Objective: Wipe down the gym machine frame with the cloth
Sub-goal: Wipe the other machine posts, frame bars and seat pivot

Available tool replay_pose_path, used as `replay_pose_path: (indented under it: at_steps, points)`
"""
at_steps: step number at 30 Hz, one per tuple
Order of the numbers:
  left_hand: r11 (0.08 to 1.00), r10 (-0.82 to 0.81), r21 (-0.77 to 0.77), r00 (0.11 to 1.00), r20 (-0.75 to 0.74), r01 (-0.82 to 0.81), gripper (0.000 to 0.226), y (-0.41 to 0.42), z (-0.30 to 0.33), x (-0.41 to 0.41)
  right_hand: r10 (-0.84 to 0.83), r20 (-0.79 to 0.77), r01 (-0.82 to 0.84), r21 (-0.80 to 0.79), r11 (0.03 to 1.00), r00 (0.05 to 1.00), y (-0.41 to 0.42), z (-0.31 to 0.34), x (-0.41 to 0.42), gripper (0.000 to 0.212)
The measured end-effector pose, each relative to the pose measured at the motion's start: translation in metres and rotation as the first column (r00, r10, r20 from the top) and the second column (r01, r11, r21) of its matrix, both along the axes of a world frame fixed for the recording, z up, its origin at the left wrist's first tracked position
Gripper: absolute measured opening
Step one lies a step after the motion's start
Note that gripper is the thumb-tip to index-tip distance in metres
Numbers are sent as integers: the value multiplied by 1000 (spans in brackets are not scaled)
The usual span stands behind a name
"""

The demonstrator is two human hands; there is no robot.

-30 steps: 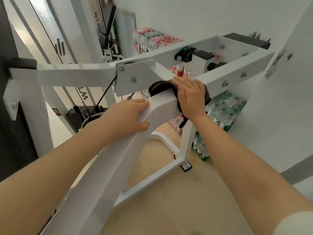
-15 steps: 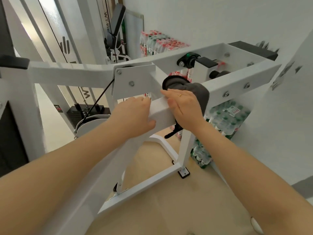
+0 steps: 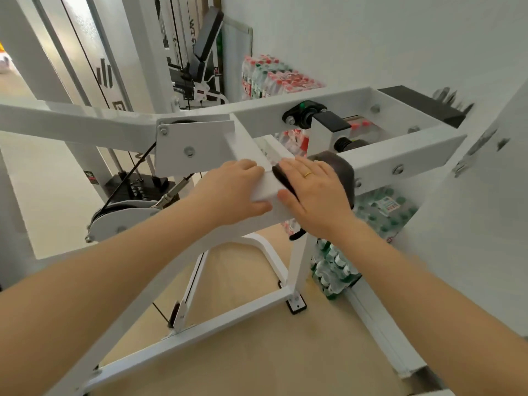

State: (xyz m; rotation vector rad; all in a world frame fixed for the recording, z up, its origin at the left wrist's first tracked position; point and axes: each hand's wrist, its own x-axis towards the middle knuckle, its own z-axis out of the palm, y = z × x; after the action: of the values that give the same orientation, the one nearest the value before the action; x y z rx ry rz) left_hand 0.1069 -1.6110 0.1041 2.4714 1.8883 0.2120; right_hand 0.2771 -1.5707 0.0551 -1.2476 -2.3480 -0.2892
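our right hand (image 3: 315, 192) presses the soft dark cloth (image 3: 341, 172) flat-fingered onto the smooth white square frame beam (image 3: 265, 190); our left hand (image 3: 233, 192) grips the beam's edge just beside it.

Your dark grey cloth (image 3: 341, 174) lies bunched over the slanted white beam of the machine frame (image 3: 265, 187).
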Motion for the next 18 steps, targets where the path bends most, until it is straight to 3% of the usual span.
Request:
replay_pose_path:
  at_steps: [2,6,11,15,18]
  points:
    - [999,15,47,1000,-21,-14,61,5,0,4,99,24,-100,49,994,995,-2,-1,-4,58]
    - [996,64,66,996,-64,-60,64,10,1,10,238,-40,-239,-31,971,971,27,20,25,50]
    - [985,132,147,952,-276,-94,65,10,0,30,38,-102,-20,175,984,994,62,8,68,43]
    - [974,190,172,944,-270,-147,57,9,-5,39,-39,-281,107,229,968,959,57,-2,65,42]
    - [966,211,198,945,-248,-164,57,11,-12,36,59,-270,19,278,960,961,34,-13,35,43]
